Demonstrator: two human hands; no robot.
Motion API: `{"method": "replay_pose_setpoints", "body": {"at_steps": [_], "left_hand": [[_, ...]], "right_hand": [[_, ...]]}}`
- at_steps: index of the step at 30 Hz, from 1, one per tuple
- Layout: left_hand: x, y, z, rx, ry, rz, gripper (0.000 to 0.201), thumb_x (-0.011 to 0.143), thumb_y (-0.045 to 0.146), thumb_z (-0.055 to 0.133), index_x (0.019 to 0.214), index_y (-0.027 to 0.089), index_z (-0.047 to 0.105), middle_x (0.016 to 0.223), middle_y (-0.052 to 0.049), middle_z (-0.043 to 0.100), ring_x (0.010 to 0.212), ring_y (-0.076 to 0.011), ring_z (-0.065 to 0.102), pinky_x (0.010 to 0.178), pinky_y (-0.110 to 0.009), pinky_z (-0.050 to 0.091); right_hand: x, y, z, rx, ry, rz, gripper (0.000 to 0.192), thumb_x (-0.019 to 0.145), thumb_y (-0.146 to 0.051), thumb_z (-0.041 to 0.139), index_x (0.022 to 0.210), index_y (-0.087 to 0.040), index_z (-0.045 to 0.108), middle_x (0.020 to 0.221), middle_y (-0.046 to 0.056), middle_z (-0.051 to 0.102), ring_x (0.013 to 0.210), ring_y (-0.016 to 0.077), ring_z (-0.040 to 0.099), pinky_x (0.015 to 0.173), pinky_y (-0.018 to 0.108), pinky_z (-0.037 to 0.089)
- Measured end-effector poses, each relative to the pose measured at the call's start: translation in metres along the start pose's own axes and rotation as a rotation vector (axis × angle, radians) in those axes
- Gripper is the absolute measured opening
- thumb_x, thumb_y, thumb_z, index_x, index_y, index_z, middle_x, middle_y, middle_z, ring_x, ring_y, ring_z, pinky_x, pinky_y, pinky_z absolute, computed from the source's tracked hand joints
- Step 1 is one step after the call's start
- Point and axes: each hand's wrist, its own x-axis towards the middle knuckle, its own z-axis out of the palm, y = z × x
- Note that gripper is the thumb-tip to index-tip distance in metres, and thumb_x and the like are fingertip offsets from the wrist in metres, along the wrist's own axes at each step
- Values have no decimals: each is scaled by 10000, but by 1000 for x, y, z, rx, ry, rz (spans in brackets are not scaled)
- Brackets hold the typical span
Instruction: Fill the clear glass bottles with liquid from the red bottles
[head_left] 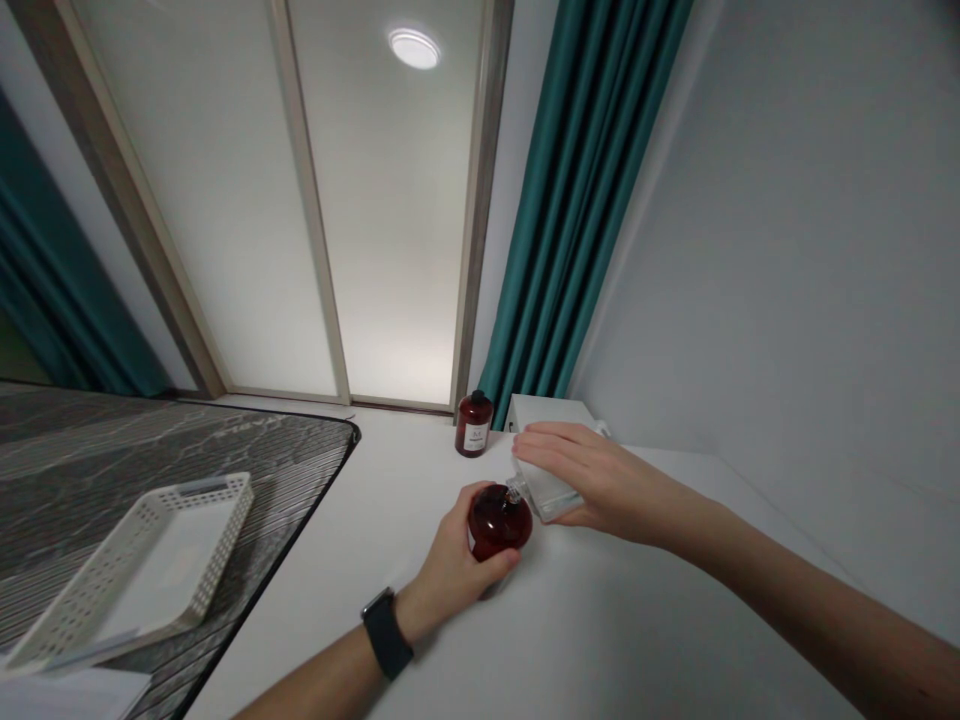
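Note:
My left hand [454, 560], with a dark watch on its wrist, is wrapped round a dark red rounded bottle [496, 530] over the white tabletop. A squarish clear and whitish bottle [549, 492] is gripped by my right hand [589, 468]. It lies tilted on its side, its narrow clear neck pointing left at the top of the red bottle. The neck seems to meet the red bottle's mouth; whether liquid flows I cannot tell. Just beyond my hands stands a second dark red bottle [474, 437], upright, with a black cap and a white label.
At the back of the white table [345, 560] stands a white box [551, 408], partly behind my right hand. On the left, a white perforated basket [217, 570] rests on a grey patterned surface [277, 450] with a black edge. Teal curtains [577, 200] and a wall rise behind.

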Motion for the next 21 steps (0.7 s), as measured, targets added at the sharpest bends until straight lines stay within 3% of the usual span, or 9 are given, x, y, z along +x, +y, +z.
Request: {"method": "replay_pose_setpoints", "body": {"at_steps": [21], "left_hand": [[0,-1,1,1,11,-20,633,697,279,737,1267,181,479,1206,-99,648,1078,-283,633,984,-444,494]], "right_hand": [[2,0,-3,-14,-28,-4,756,779,-240,828,1439,-171,468,1403,153,606,1352,291,512,1126,471,452]]}}
